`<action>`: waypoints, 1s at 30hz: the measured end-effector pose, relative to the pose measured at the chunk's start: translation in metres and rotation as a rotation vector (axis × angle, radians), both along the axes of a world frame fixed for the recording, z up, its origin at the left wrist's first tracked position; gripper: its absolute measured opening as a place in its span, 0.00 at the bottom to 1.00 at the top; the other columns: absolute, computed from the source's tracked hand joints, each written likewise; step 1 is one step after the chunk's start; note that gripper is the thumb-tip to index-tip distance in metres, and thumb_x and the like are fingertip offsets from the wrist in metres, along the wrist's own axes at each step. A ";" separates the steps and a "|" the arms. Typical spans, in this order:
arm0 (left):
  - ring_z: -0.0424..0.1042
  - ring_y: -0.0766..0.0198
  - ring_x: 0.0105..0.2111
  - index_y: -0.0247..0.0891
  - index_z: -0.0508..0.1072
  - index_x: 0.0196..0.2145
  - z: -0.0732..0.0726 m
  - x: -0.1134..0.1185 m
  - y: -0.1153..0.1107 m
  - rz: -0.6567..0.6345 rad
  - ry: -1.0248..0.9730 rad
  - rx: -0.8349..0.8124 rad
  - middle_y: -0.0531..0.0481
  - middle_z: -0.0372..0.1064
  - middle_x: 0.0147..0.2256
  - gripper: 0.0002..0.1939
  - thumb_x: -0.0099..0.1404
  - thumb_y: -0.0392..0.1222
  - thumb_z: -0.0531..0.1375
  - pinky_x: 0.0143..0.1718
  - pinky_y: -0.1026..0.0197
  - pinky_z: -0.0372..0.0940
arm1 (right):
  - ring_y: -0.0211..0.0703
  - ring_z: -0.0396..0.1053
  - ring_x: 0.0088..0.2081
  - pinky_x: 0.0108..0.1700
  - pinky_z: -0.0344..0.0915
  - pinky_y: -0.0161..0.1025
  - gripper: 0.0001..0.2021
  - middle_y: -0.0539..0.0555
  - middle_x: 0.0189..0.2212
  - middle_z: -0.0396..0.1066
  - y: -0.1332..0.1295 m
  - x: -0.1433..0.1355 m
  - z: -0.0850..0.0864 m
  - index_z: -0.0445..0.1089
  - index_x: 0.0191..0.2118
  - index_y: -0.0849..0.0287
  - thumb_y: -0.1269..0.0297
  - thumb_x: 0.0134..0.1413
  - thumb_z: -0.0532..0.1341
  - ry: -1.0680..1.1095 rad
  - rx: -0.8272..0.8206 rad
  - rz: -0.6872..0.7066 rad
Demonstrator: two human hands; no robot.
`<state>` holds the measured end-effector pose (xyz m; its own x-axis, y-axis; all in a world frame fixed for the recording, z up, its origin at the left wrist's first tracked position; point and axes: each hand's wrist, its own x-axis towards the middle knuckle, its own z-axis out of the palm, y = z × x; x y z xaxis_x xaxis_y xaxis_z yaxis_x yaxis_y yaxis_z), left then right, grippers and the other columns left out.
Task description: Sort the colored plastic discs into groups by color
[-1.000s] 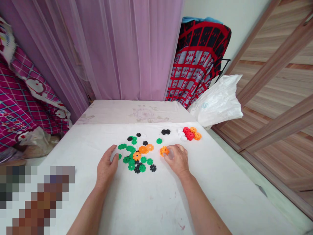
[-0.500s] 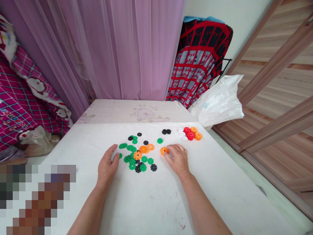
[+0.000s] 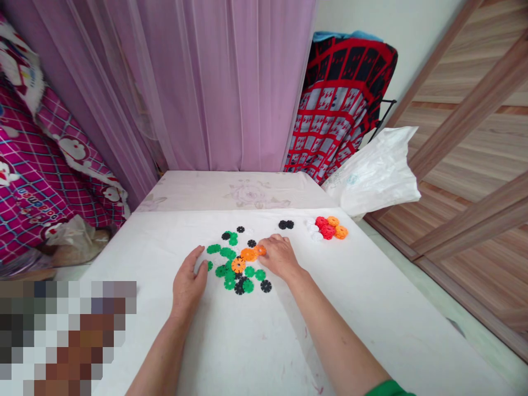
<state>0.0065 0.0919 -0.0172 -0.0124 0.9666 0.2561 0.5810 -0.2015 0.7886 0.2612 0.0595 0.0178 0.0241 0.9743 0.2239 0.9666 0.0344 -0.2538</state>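
Note:
Notched plastic discs lie in a loose pile on the white table (image 3: 247, 341). Green discs (image 3: 229, 284) are the most common, with black discs (image 3: 266, 286) among them and orange discs (image 3: 238, 265) near the middle. My left hand (image 3: 190, 281) rests at the pile's left side, thumb and fingers apart, holding nothing. At the pile's upper right, my right hand (image 3: 280, 256) has its fingertips closed on an orange disc (image 3: 260, 250), beside other orange ones. The green disc near it is hidden from view.
Two black discs (image 3: 286, 224) lie farther back. Right of them is a cluster of white, red (image 3: 328, 231) and orange discs. A white plastic bag (image 3: 375, 170) stands at the table's back right corner.
My right hand has moved left, from the pile's right side to the orange discs in the pile. My left hand has stayed about where it was beside the pile.

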 end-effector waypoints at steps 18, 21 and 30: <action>0.68 0.56 0.57 0.44 0.71 0.53 0.001 0.000 0.000 0.001 0.012 -0.030 0.47 0.70 0.56 0.22 0.62 0.48 0.54 0.60 0.51 0.61 | 0.48 0.70 0.42 0.42 0.64 0.42 0.07 0.50 0.38 0.77 -0.060 0.089 0.012 0.76 0.34 0.51 0.63 0.45 0.63 0.314 0.101 -0.218; 0.68 0.55 0.57 0.44 0.71 0.54 0.000 -0.001 0.000 0.006 0.014 -0.036 0.47 0.69 0.57 0.23 0.62 0.48 0.54 0.59 0.50 0.62 | 0.47 0.70 0.44 0.45 0.64 0.42 0.08 0.50 0.38 0.77 -0.058 0.079 0.015 0.75 0.34 0.52 0.65 0.44 0.63 0.272 0.015 -0.149; 0.68 0.55 0.57 0.45 0.71 0.54 0.001 -0.001 -0.001 0.016 0.014 -0.039 0.48 0.69 0.57 0.23 0.63 0.48 0.54 0.58 0.51 0.62 | 0.47 0.66 0.46 0.48 0.58 0.41 0.09 0.53 0.40 0.75 -0.047 0.056 0.018 0.75 0.37 0.54 0.66 0.48 0.61 0.140 -0.120 -0.131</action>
